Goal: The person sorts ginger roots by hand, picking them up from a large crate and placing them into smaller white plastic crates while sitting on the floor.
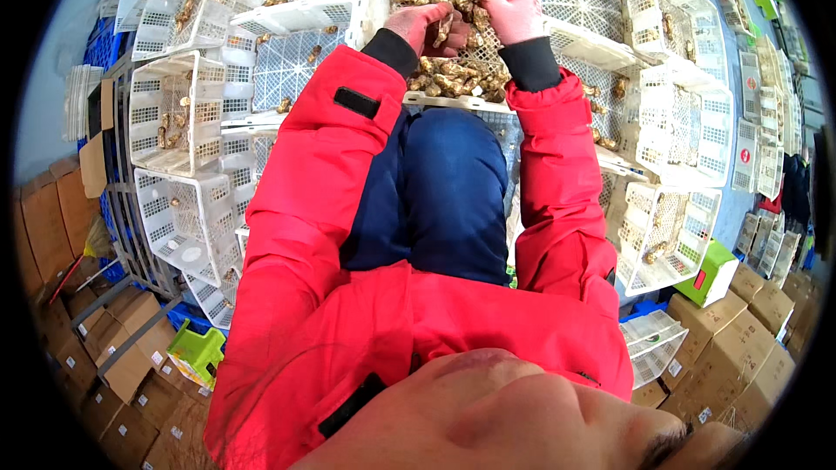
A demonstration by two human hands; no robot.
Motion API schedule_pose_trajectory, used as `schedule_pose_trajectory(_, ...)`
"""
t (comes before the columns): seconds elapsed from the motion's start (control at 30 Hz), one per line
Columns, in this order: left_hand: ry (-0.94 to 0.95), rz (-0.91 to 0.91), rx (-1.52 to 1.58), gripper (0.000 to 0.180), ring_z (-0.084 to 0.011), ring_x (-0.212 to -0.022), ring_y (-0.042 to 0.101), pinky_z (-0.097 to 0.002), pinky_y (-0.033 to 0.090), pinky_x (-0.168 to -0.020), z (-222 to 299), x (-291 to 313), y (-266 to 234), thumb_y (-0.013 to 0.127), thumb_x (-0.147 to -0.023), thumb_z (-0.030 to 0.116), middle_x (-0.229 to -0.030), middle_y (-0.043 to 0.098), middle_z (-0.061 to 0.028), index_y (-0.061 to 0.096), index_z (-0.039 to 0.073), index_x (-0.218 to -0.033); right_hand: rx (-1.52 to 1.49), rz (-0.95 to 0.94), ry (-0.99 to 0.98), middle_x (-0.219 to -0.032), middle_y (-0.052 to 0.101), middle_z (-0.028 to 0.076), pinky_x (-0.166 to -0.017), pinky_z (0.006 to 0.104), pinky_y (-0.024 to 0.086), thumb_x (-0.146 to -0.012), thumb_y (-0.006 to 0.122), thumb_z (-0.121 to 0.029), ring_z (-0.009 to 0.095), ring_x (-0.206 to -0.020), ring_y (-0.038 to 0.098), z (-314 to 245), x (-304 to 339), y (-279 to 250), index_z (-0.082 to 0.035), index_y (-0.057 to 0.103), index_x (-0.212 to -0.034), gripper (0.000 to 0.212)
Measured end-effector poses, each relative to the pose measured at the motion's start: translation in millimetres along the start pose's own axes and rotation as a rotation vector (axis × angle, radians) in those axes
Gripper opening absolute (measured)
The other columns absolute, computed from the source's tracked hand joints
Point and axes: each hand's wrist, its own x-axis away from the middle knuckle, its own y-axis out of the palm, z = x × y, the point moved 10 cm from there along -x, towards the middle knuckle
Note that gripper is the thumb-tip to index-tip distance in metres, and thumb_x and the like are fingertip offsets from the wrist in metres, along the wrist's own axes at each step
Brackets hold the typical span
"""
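Note:
A white plastic crate (373, 0) in front of me holds a heap of stubby, brown-and-cream mushrooms (448, 83). Over its left part, my left hand (424, 28) is curled closed, and a pale mushroom (445, 28) shows at its fingertips. My right hand (508, 7) hovers above the right part of the heap. Its thumb and forefinger are pressed together; a small brown bit shows at their tips, but I cannot tell what it is. Part of the mesh bottom is visible between the mushrooms near my right wrist.
White lattice crates (178, 113) with a few mushrooms surround me on the left, and more crates (684, 117) stand on the right. Cardboard boxes (731, 357) fill the lower right. A green stool (196, 352) stands at lower left, beside more cartons (131, 422).

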Motion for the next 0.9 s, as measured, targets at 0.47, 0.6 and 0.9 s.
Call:
schedule_pose_trajectory(0.47,0.260,0.011,0.132,0.029,-0.0100,-0.059,0.045,-0.0313,0.047,-0.064,31.1,5.9,-1.4,0.050,-0.081,0.033,-0.072,0.051,-0.0001,0.053,0.009,-0.098,-0.568,-0.204,0.336,-0.086,0.058,0.007,-0.061,0.0220,0.044,-0.083,0.048,-0.023,0.011,-0.071,0.056,59.3,49.9,21.6,0.002,0.051,-0.104,0.033)
schedule_pose_trajectory(0.6,0.240,-0.155,0.151,0.027,-0.0101,-0.059,0.048,-0.0300,0.046,-0.060,30.0,10.3,22.9,0.050,-0.081,0.033,-0.071,0.052,-0.0002,0.054,0.010,-0.094,-0.698,-0.275,0.389,-0.074,0.057,0.006,-0.055,0.0222,0.041,-0.084,0.045,-0.021,0.011,-0.060,0.053,18.2,55.8,37.2,0.003,0.048,-0.104,0.032)
schedule_pose_trajectory(0.9,0.297,0.071,0.103,0.025,-0.0160,-0.062,0.055,-0.0283,0.047,-0.057,29.2,0.4,-9.8,0.049,-0.082,0.025,-0.072,0.055,-0.0069,0.056,0.001,-0.087,-0.319,-0.120,0.067,-0.071,0.055,0.000,-0.051,0.0187,0.037,-0.078,0.057,-0.017,0.004,-0.058,0.045,14.8,41.8,40.4,0.001,0.052,-0.100,0.029)
